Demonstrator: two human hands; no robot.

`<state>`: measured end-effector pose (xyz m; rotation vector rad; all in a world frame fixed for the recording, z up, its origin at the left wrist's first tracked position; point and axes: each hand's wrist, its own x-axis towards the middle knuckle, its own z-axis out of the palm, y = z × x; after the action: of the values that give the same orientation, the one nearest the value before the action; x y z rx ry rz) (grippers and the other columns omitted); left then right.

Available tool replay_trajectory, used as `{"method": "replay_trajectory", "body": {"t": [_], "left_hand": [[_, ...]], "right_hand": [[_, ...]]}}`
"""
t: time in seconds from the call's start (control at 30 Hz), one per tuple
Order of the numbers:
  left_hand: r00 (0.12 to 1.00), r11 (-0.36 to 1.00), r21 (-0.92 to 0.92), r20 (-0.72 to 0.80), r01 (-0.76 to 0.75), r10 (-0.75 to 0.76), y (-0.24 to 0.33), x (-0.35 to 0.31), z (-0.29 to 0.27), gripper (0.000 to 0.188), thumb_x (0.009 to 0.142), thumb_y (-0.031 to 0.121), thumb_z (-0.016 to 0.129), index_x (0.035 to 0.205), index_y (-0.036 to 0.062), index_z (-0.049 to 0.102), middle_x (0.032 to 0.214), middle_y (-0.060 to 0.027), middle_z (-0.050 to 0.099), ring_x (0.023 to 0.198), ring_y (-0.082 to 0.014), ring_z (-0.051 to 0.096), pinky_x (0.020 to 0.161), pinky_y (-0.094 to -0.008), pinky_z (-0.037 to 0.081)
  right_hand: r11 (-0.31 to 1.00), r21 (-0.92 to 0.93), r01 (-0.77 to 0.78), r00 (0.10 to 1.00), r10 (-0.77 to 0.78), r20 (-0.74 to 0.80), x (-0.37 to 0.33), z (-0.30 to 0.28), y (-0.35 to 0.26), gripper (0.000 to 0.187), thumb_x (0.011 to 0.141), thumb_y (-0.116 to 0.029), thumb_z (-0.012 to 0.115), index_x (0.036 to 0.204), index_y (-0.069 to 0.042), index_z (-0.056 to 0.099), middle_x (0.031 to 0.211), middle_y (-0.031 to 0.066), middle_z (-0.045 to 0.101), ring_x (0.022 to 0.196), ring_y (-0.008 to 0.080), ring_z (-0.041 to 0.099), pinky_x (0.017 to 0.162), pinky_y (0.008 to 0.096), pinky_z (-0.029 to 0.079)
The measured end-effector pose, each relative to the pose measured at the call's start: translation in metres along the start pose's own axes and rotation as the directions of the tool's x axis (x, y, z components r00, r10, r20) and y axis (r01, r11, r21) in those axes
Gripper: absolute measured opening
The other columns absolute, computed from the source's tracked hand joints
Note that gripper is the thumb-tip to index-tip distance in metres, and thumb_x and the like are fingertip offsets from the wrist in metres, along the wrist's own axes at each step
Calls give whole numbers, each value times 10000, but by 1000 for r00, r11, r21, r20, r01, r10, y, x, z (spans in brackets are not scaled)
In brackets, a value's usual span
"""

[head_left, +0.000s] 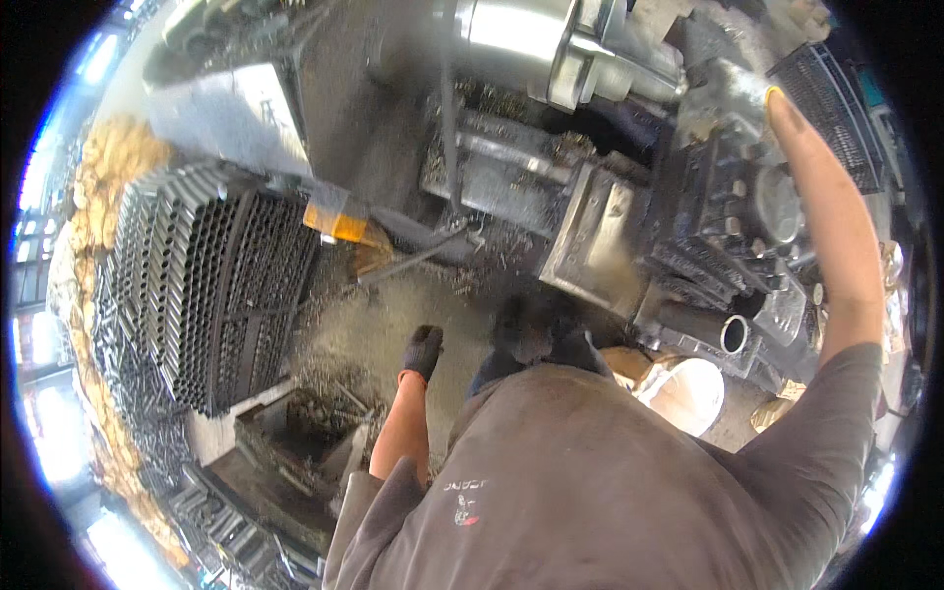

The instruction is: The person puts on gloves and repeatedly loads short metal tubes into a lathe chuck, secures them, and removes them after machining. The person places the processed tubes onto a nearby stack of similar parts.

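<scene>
My left hand point(424, 352), in a dark glove with an orange cuff, hangs low over the floor to the left of my legs. Its fingers look curled in, and nothing sticks out of them. My right arm reaches up and forward along the right side of a lathe. Beyond its yellow cuff, my right hand point(733, 90) is a grey blur over the machine's carriage, so its fingers and anything in them cannot be made out. The bolted tool post point(723, 192) is just nearer than that hand. A shiny metal cylinder point(516, 37) lies across the lathe's far side.
A tall stack of metal tubes point(202, 285) stands at left, near a chip-filled metal bin point(261, 428). A thin rod point(413, 256) slants above the floor. By my right side are a short open tube point(733, 334) and a white bucket point(693, 393). Metal chips litter the lathe bed point(511, 147).
</scene>
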<state>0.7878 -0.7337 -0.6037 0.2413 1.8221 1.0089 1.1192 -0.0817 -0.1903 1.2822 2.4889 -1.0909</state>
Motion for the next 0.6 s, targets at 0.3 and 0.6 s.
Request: {"method": "replay_trajectory", "body": {"t": [0.3, 0.6], "left_hand": [[939, 861, 490, -213, -138, 271, 99, -87, 21, 303, 1042, 292, 641, 1168, 21, 690, 1027, -179, 750, 916, -308, 730, 848, -403, 567], [312, 138, 683, 138, -717, 940, 341, -117, 122, 341, 949, 212, 693, 1257, 64, 696, 1178, -179, 733, 1058, -375, 713, 901, -466, 575]], "right_hand": [[951, -296, 90, 986, -44, 160, 15, 6, 4, 258, 980, -288, 718, 1127, -97, 811, 933, 82, 802, 792, 165, 761, 674, 302, 605], [942, -335, 26, 980, 42, 194, -2, -4, -6, 327, 1007, -339, 687, 916, -46, 799, 770, 59, 735, 622, 130, 613, 552, 356, 485]]}}
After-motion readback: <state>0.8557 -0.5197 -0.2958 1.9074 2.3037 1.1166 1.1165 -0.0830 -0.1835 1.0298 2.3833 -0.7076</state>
